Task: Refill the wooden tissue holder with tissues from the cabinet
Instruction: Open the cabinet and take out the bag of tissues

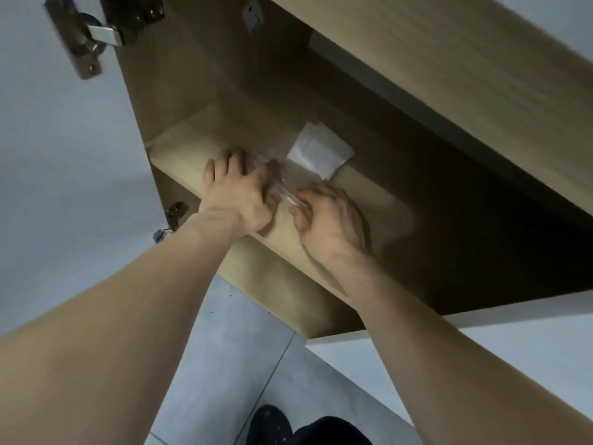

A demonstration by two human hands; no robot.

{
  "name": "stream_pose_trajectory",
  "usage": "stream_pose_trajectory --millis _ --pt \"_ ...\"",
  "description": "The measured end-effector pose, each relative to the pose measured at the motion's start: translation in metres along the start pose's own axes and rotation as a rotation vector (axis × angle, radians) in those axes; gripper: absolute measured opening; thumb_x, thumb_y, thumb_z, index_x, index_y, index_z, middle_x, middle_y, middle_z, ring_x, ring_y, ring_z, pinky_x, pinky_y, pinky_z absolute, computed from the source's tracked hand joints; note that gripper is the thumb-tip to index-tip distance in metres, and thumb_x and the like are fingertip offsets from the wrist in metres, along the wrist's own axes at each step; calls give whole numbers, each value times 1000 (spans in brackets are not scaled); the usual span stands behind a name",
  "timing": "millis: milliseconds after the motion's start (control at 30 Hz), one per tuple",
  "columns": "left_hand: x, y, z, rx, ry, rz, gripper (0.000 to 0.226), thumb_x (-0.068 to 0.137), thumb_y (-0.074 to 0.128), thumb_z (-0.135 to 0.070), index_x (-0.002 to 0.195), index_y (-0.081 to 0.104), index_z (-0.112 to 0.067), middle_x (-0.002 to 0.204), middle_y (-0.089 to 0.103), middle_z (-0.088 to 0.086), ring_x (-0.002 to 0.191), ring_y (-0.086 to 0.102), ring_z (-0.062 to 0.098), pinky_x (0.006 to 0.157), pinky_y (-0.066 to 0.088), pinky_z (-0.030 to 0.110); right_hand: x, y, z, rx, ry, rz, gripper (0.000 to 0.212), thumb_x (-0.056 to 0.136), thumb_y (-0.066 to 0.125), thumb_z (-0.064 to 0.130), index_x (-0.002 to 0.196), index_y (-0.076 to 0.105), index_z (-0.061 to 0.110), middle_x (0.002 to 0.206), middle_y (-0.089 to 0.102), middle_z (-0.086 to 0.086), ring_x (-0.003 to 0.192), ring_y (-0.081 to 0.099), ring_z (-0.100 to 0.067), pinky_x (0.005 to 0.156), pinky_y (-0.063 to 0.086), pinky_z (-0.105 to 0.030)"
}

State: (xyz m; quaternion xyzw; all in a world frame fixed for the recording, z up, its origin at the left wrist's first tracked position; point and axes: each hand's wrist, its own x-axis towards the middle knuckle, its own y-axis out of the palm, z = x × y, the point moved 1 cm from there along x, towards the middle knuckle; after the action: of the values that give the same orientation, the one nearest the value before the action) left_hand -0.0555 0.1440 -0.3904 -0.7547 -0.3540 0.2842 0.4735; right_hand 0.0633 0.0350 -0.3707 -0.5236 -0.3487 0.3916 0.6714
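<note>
I look into an open wooden cabinet with a light wood shelf (179, 155). A stack of white tissues (319, 152) lies on the shelf, a little behind my hands. In front of it sits a clear plastic wrapper (284, 187), crumpled and blurred. My left hand (239, 191) presses on the wrapper's left side with its fingers curled into it. My right hand (330, 220) grips the wrapper's right end at the shelf's front edge. The wooden tissue holder is not in view.
The open cabinet door (57, 155) stands at the left, with metal hinges (86, 36) at its top and lower edge. A white counter (481, 348) runs below right. Grey floor tiles (224, 348) and a dark shoe (272, 425) show at the bottom.
</note>
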Motion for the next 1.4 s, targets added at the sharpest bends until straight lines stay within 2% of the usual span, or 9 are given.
stream_pose_trajectory --millis 133,267,400,567,667,833,1033,1200,1400 --pt "-22 -6 4 -13 21 -61 48 92 52 -42 139 54 -37 144 46 9 140 32 34 123 16 46 -13 3 4 -105 -63 -65 16 94 62 22 106 73 19 112 71 -3 105 62 -26 78 49 -37" --pt "-60 -22 3 -57 -17 -89 37 86 61 -19 121 68 -26 126 58 3 124 46 28 106 33 37 -42 -11 15 -116 -82 -45 7 84 66 12 88 70 16 92 71 -3 88 64 -25 62 44 -31" --pt "-111 -49 0 -66 -60 -94 19 89 64 -22 107 69 -28 111 61 -1 110 52 26 94 36 34 -77 -49 30 -29 -54 41 4 85 62 13 87 65 15 86 68 -3 81 63 -25 63 53 -35" --pt "-174 -122 -15 -88 -104 -73 8 92 66 -25 97 67 -32 103 60 -2 104 57 25 86 36 32 -122 -129 67 55 -53 174 12 86 63 10 95 64 18 94 68 2 88 61 -21 66 45 -29" --pt "-207 -181 -30 -142 -111 -83 6 94 64 -28 98 67 -32 104 61 -4 106 56 22 87 38 32 -143 -184 92 115 -34 201 2 93 64 22 93 62 21 89 67 6 81 58 -15 67 50 -27" --pt "-253 -281 -48 -187 -123 -74 8 97 56 -35 99 64 -36 101 57 -8 98 56 18 87 41 31 -172 -270 138 273 -40 214 5 95 66 27 92 66 22 83 67 10 73 62 -14 64 55 -32" --pt "-287 -386 -48 -193 -130 -125 8 95 60 -34 100 66 -35 100 58 -8 96 57 18 80 34 27 -177 -363 194 305 -85 233 18 100 60 35 89 71 27 74 65 12 66 61 -11 57 46 -18" --pt "-295 -444 -29 -243 -193 -230 33 97 56 -34 129 58 -38 117 61 -6 109 60 19 91 48 35 -159 -408 227 336 -70 257 28 102 53 37 79 65 26 71 64 3 66 62 -14 64 58 -38" --pt "-296 -458 25 -304 -433 -306 59 98 52 -46 152 40 -26 144 53 5 129 50 28 106 41 44 -143 -423 252 386 -42 263 40 103 44 43 87 67 14 73 67 -5 69 65 -23 68 57 -46"
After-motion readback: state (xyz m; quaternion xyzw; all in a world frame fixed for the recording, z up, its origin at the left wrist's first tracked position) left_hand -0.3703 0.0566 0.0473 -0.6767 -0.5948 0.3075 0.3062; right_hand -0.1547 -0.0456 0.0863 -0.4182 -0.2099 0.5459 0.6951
